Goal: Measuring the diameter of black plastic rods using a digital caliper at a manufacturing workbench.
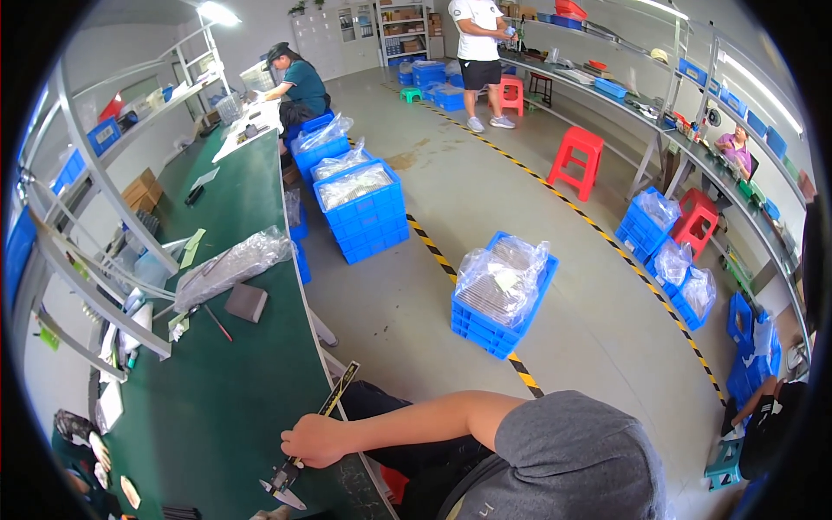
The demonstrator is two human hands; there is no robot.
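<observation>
My right hand (317,440) is closed around a vernier caliper (282,484) above the front edge of the green bench (234,381). The caliper's jaws point toward the lower left, and its long beam sticks out past my fist over the bench edge. Of my left hand (272,513), only a sliver shows at the bottom rim, close to the jaws; its fingers are mostly cut off. Farther up the bench lie a small brown block (247,302), a thin red-tipped pen-like tool (218,323) and a long bundle in clear plastic (234,267).
A blue crate (498,334) of plastic-wrapped parts stands on the floor to the right, with stacked blue crates (374,227) farther off. Metal shelf posts (113,295) rise along the bench's left side. Other people sit or stand at benches, including one across at lower left (78,459).
</observation>
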